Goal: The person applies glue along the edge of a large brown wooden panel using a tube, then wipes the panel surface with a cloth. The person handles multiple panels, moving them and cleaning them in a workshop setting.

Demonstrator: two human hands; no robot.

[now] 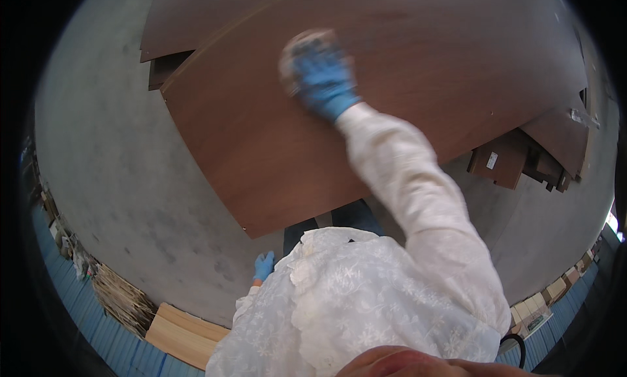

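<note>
A large reddish-brown wood panel (261,161) lies flat in front of me, its near corner close to my legs. My right hand (322,77), in a blue glove, is stretched out over its far left part. It is closed on a crumpled pale rag (290,67), which rests against the panel's face; motion blur smears both. Low at my left side hangs my left hand (264,266), also blue-gloved. Its fingers are apart and hold nothing, and it stays clear of the panel.
Another brown panel (189,18) lies at the far left. Brown board pieces (499,158) are stacked on the right, below the panel's edge. Along the lower left edge are a bundle of thin strips (121,298) and light wooden boards (186,334) on the grey floor (111,161).
</note>
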